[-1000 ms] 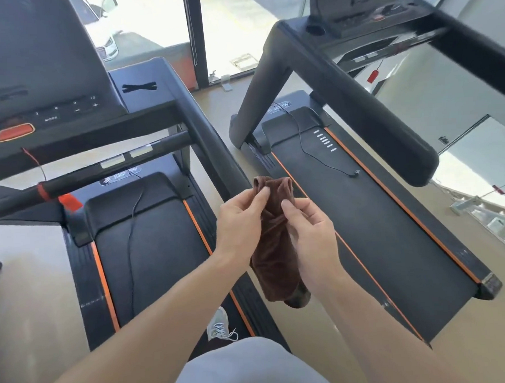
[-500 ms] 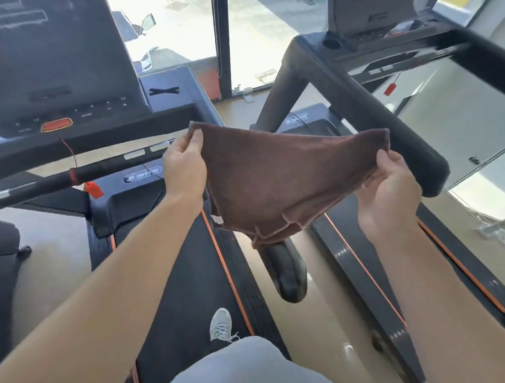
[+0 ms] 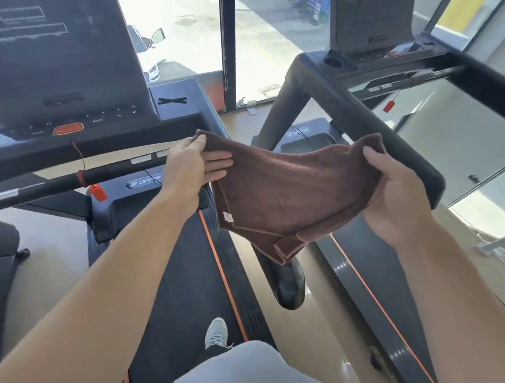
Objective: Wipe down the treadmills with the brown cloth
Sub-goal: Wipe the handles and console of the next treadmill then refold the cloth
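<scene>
A person's grey-clad knee (image 3: 243,370) and a white sneaker (image 3: 215,332) sit nearest the camera, the shoe on the belt of the left treadmill (image 3: 180,283). Just beyond, both forearms reach fwd w/ the brown cloth (image 3: 286,189) stretched in mid-air between them, above the gap separating the two machines. Left hand (image 3: 191,165) pinches the cloth's upper left corner, thumb on top, fingers laid fairly straight along the fabric. Right hand (image 3: 391,190) grips the opposite edge, thumb up over the front, fingers curled behind. Cloth sags in the middle; a small white tag shows near its lower left fold. It hangs clear of either frame. Right treadmill (image 3: 366,273) runs alongside, orange stripe down its deck. Farther on: left console w/ red button (image 3: 68,128), red safety tag (image 3: 97,192), then windows (image 3: 184,33) and a white car (image 3: 148,59) outside.
</scene>
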`<control>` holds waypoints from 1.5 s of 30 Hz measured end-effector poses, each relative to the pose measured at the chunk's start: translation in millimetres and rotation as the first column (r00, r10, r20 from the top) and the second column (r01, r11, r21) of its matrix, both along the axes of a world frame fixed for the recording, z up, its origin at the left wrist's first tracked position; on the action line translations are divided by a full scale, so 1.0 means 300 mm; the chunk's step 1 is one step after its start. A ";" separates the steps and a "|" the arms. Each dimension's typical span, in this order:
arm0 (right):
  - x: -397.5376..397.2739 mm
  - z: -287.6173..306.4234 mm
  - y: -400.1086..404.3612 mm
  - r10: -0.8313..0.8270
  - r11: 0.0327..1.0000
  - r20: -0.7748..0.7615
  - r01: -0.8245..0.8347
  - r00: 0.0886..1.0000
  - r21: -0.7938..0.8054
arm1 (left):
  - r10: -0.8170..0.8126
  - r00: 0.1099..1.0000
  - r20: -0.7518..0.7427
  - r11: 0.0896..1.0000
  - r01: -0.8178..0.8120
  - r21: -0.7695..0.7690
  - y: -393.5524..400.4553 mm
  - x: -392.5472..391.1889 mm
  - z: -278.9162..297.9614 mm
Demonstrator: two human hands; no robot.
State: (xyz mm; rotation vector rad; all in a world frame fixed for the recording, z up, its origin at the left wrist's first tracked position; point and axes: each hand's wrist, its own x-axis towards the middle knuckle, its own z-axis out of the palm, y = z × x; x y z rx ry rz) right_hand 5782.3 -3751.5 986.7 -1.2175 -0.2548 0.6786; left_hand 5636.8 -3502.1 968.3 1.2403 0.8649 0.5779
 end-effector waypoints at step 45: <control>-0.149 0.010 0.266 0.149 0.922 0.682 0.150 0.716 -0.358 | -0.540 0.817 -0.202 0.735 0.575 0.361 -0.103 -0.130 -0.163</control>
